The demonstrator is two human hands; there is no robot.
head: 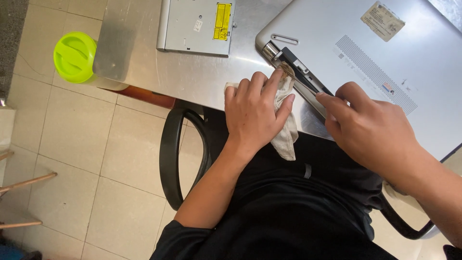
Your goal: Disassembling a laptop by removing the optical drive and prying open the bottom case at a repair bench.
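Nearest the camera, the person's lap in black clothing fills the lower frame, with a black chair arm [172, 154] curving at its left. Just past it, at the near edge of the steel table [139, 58], the left hand [252, 110] presses down on a pale cloth [287, 132], fingers curled over it with the fingertips pushing it against the hinge corner of an upturned silver laptop [346, 43]; the cloth's loose end hangs over the table edge. The right hand [368, 127] lies on the laptop's near edge, fingers bent and gripping along the dark hinge strip [301, 72]; what the fingertips touch underneath cannot be seen.

On the laptop's underside a worn, tan rectangular label [382, 19] sits toward the far right corner, a dotted vent grille [375, 72] runs diagonally, and a tiny red-and-blue sticker lies beside it. Its right part is cut off by the frame.

Farther back, near the table's far edge, lies a flat grey optical drive [197, 24] bearing a yellow rectangular label [223, 19] and a small white one; its top is cut off. Off the table's left corner stands a lime-green lidded container [74, 57] on the tiled floor.
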